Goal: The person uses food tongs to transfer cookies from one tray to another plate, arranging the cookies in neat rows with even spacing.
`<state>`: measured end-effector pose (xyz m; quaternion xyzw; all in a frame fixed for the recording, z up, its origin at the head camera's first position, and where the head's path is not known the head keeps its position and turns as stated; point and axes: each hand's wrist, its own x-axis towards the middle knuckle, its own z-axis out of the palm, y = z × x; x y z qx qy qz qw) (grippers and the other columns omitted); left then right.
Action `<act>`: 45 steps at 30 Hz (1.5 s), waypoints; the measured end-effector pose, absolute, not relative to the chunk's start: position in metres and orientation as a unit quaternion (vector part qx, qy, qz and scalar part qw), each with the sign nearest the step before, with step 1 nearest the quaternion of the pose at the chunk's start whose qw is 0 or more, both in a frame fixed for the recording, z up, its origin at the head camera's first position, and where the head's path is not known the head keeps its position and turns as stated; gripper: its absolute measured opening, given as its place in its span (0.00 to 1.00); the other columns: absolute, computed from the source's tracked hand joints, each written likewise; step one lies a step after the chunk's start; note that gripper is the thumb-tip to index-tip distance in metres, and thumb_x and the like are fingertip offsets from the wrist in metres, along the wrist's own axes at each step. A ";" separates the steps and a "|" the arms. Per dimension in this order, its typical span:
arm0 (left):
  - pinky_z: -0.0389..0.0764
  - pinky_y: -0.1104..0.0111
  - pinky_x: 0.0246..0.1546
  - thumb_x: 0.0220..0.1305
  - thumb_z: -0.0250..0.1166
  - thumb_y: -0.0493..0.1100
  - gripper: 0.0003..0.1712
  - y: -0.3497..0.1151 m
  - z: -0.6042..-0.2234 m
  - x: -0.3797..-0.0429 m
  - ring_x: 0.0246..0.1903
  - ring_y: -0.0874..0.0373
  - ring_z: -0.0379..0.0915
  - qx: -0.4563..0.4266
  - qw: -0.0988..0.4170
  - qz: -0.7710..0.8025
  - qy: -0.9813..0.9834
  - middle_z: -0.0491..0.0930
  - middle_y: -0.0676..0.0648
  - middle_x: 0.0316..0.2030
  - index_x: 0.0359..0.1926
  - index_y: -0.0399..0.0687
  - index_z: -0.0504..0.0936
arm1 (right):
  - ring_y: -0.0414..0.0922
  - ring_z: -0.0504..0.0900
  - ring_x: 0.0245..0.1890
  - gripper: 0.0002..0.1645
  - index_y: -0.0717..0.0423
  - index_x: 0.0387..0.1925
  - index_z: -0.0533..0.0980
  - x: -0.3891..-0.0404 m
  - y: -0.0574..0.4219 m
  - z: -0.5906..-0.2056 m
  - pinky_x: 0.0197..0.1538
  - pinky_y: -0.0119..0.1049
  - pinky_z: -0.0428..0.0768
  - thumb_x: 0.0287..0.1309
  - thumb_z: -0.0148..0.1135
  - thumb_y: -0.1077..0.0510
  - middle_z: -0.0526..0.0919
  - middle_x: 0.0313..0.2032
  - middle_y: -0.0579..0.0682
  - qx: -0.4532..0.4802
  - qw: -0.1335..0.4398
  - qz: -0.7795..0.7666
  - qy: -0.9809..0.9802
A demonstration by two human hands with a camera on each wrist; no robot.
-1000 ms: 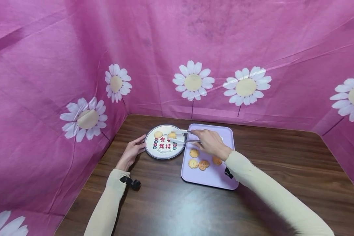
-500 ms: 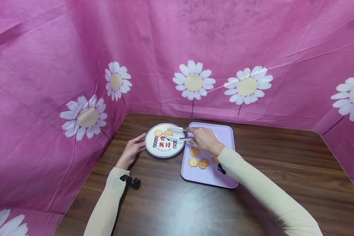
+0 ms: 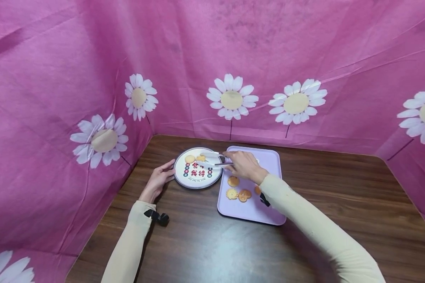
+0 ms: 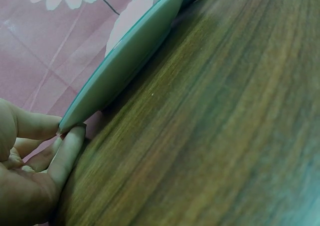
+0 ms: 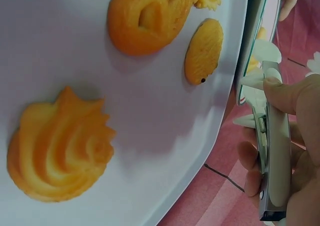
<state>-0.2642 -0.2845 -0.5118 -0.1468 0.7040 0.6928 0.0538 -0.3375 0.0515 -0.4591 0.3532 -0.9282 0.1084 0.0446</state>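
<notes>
My left hand [image 3: 158, 181] pinches the left rim of a round white plate [image 3: 198, 182] with red lettering; the left wrist view shows thumb and finger at its edge. My right hand [image 3: 246, 165] grips metal tongs [image 5: 275, 156] with pale tips, reaching over the plate from the right. A flower-shaped cookie [image 3: 200, 158] lies right at the tong tips, the tips standing apart. Beside it on the plate is a round pale cookie [image 3: 189, 159]. Under my right forearm, a lilac tray [image 3: 248, 212] bears several cookies, among them a swirled one [image 5: 62, 146].
On the tray, a round cookie [image 3: 233, 181], a scalloped cookie [image 3: 231, 194] and a clover-like cookie [image 3: 244, 195] sit along the left side. Tray and plate stand close together on a dark wooden table [image 3: 198, 236]. A pink flowered cloth [image 3: 184, 59] hangs behind.
The tongs and my right hand have moved a little left, bringing the flower-shaped cookie closer to the round pale one. My left hand has stayed at the plate's rim.
</notes>
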 end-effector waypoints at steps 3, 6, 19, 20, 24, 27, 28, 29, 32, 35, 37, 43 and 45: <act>0.81 0.83 0.44 0.77 0.57 0.33 0.33 -0.283 -0.512 -0.264 0.60 0.63 0.73 -0.148 0.054 0.694 0.703 0.61 0.39 0.79 0.79 0.46 0.63 | 0.46 0.81 0.31 0.34 0.53 0.68 0.75 -0.338 0.053 -0.458 0.32 0.47 0.86 0.63 0.71 0.49 0.90 0.47 0.55 0.355 0.044 0.108 -0.928; 0.81 0.82 0.43 0.76 0.57 0.33 0.33 -0.281 -0.512 -0.264 0.57 0.66 0.74 -0.148 0.053 0.695 0.702 0.61 0.38 0.79 0.79 0.46 0.63 | 0.47 0.82 0.32 0.34 0.53 0.69 0.75 -0.338 0.054 -0.458 0.32 0.48 0.86 0.64 0.71 0.49 0.90 0.48 0.55 0.355 0.041 0.109 -0.928; 0.80 0.83 0.43 0.77 0.56 0.32 0.33 -0.277 -0.510 -0.262 0.66 0.57 0.69 -0.146 0.055 0.690 0.707 0.61 0.37 0.79 0.79 0.45 0.62 | 0.48 0.83 0.35 0.37 0.52 0.71 0.73 -0.335 0.059 -0.457 0.34 0.50 0.87 0.63 0.72 0.47 0.90 0.48 0.55 0.342 0.022 0.118 -0.932; 0.80 0.83 0.43 0.77 0.56 0.33 0.33 -0.277 -0.510 -0.262 0.67 0.56 0.68 -0.147 0.055 0.690 0.707 0.61 0.37 0.79 0.79 0.45 0.62 | 0.47 0.83 0.35 0.38 0.52 0.71 0.73 -0.334 0.060 -0.458 0.34 0.50 0.86 0.63 0.72 0.47 0.90 0.49 0.55 0.342 0.022 0.120 -0.932; 0.81 0.83 0.43 0.77 0.56 0.32 0.33 -0.279 -0.513 -0.261 0.67 0.56 0.69 -0.149 0.059 0.690 0.706 0.60 0.37 0.79 0.79 0.45 0.62 | 0.46 0.81 0.34 0.38 0.50 0.73 0.72 -0.331 0.063 -0.459 0.32 0.47 0.85 0.64 0.71 0.48 0.90 0.50 0.55 0.342 0.028 0.125 -0.931; 0.81 0.83 0.43 0.77 0.56 0.33 0.33 -0.279 -0.515 -0.261 0.64 0.59 0.71 -0.148 0.059 0.689 0.707 0.61 0.37 0.79 0.79 0.46 0.62 | 0.46 0.80 0.33 0.37 0.49 0.72 0.72 -0.329 0.066 -0.460 0.31 0.48 0.85 0.63 0.70 0.49 0.90 0.48 0.56 0.341 0.044 0.133 -0.930; 0.81 0.83 0.43 0.77 0.56 0.33 0.33 -0.279 -0.515 -0.260 0.63 0.60 0.71 -0.147 0.058 0.688 0.708 0.61 0.37 0.79 0.79 0.46 0.62 | 0.46 0.80 0.32 0.37 0.49 0.72 0.72 -0.329 0.068 -0.460 0.31 0.49 0.85 0.63 0.70 0.50 0.90 0.48 0.56 0.341 0.052 0.136 -0.929; 0.81 0.83 0.43 0.77 0.56 0.33 0.33 -0.279 -0.515 -0.260 0.63 0.60 0.71 -0.146 0.058 0.688 0.709 0.61 0.37 0.79 0.79 0.46 0.62 | 0.46 0.80 0.32 0.37 0.49 0.72 0.73 -0.328 0.070 -0.461 0.31 0.49 0.86 0.63 0.70 0.50 0.90 0.47 0.56 0.341 0.059 0.139 -0.928; 0.81 0.83 0.43 0.77 0.56 0.33 0.34 -0.279 -0.514 -0.260 0.65 0.59 0.70 -0.144 0.057 0.688 0.709 0.60 0.37 0.79 0.79 0.45 0.62 | 0.47 0.81 0.32 0.35 0.49 0.70 0.74 -0.325 0.076 -0.463 0.33 0.52 0.86 0.64 0.69 0.48 0.90 0.47 0.57 0.344 0.078 0.148 -0.924; 0.81 0.83 0.43 0.77 0.57 0.33 0.34 -0.280 -0.513 -0.261 0.66 0.57 0.69 -0.144 0.057 0.688 0.709 0.59 0.37 0.80 0.79 0.45 0.62 | 0.47 0.80 0.31 0.33 0.49 0.70 0.75 -0.322 0.082 -0.465 0.33 0.52 0.86 0.67 0.68 0.45 0.91 0.44 0.57 0.347 0.088 0.157 -0.920; 0.81 0.83 0.43 0.77 0.57 0.33 0.34 -0.282 -0.513 -0.261 0.66 0.57 0.69 -0.144 0.056 0.687 0.710 0.59 0.37 0.80 0.79 0.45 0.62 | 0.46 0.79 0.31 0.33 0.48 0.69 0.75 -0.320 0.086 -0.466 0.32 0.51 0.85 0.67 0.68 0.44 0.91 0.44 0.56 0.347 0.094 0.164 -0.919; 0.80 0.83 0.43 0.77 0.56 0.33 0.33 -0.283 -0.512 -0.262 0.68 0.55 0.67 -0.149 0.058 0.687 0.709 0.59 0.37 0.80 0.79 0.45 0.62 | 0.45 0.76 0.28 0.30 0.47 0.67 0.77 -0.311 0.100 -0.468 0.28 0.46 0.81 0.67 0.69 0.45 0.89 0.37 0.53 0.340 0.107 0.178 -0.917; 0.80 0.83 0.43 0.77 0.56 0.33 0.33 -0.283 -0.511 -0.261 0.70 0.52 0.65 -0.149 0.060 0.685 0.710 0.59 0.37 0.80 0.79 0.46 0.62 | 0.44 0.76 0.28 0.29 0.47 0.66 0.78 -0.308 0.106 -0.469 0.27 0.45 0.80 0.67 0.69 0.46 0.89 0.36 0.52 0.338 0.110 0.177 -0.918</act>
